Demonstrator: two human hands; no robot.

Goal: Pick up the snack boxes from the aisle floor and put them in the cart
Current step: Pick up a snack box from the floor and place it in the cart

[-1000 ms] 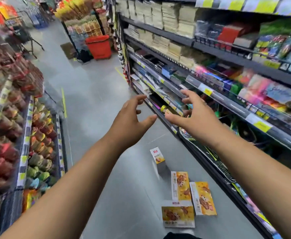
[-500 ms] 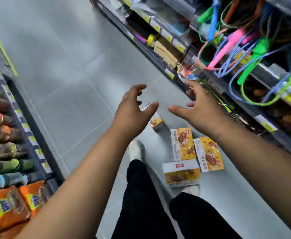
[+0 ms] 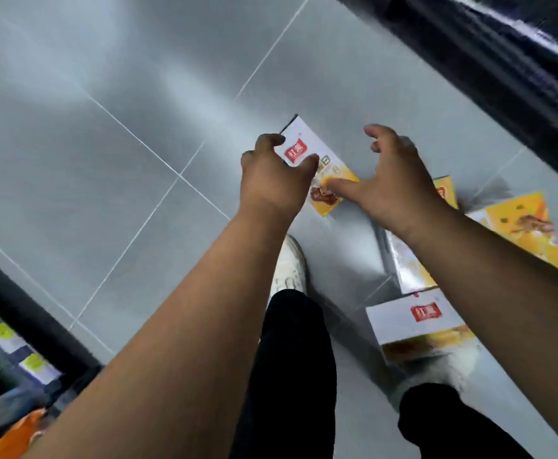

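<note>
A second ago we were standing and looking down the aisle with both hands raised. Now we have bent low, and the grey floor (image 3: 112,193) fills almost the whole view. Our left hand (image 3: 271,180) and right hand (image 3: 393,183) have come down over the farthest snack box (image 3: 329,167), which lies at 12 o'clock from our white shoe (image 3: 289,266). Both hands are open, with curled fingers. The left thumb lies over the box's red label, and the right thumb points across its yellow part. We cannot tell if they touch it already; nothing is gripped yet.

Three more boxes wait on the floor: one (image 3: 410,326) at 3 o'clock from the shoe, one (image 3: 406,263) half hidden under the right forearm, and one (image 3: 522,226) beyond it at 2 o'clock. The cart is not in view. We judge the first pick is only beginning, so all the boxes remain to be carried.
</note>
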